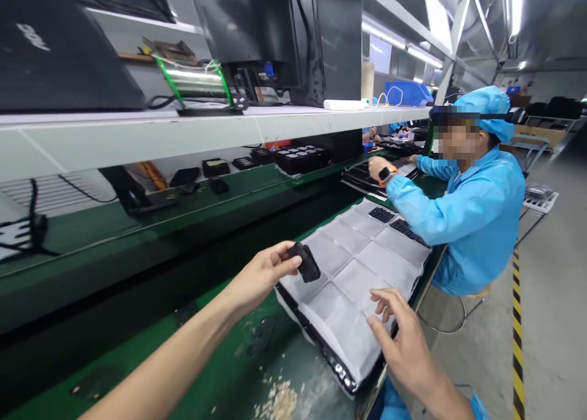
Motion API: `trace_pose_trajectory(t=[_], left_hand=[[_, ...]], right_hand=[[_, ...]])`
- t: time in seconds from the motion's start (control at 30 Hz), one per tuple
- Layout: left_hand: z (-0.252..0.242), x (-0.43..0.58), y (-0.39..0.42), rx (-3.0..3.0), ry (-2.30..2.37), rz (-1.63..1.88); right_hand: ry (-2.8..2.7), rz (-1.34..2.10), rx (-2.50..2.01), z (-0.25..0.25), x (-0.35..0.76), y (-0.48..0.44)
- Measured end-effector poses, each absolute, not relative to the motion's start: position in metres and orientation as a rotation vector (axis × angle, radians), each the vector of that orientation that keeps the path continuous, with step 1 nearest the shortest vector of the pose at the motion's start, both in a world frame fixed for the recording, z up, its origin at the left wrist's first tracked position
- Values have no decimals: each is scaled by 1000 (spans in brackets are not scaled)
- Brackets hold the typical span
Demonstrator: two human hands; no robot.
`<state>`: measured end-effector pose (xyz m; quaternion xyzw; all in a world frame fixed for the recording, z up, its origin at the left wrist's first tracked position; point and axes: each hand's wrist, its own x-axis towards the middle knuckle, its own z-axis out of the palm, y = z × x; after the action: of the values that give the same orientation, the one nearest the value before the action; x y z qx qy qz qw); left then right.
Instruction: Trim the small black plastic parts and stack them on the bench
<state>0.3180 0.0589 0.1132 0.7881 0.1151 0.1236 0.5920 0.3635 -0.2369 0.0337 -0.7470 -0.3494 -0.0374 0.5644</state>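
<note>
Left fingers [288,267] are pinched on a black part [310,268] held above the white sheet [337,307], right fingers [391,299] are loosely parted and empty, handling is judged the step in hand, and a steady pinch is judged called for next.

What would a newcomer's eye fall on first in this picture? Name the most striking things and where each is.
Probably the seated co-worker in bright blue, at the right beside the green worktop. Next, the pale, gridded sheet in the middle, with the left hand holding a small black piece above its left side. The right hand, fingers apart, is at the sheet's near right side.
</note>
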Motion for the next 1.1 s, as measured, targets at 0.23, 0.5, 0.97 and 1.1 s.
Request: trace_pose_trajectory(t=[0.23,0.5,0.97,1.1], left_hand=[[119,486,77,2084,235,136],[94,670,58,2381,208,-144],[62,716,66,2767,147,-284],[57,712,61,2825,237,-248]], right_hand=[[-701,-190,-1814,15,411,-257],[-634,-168,-1833,-9,445,-277],[-605,-35,-1842,-24,456,-281],[-652,5,-1866,-22,457,-283]])
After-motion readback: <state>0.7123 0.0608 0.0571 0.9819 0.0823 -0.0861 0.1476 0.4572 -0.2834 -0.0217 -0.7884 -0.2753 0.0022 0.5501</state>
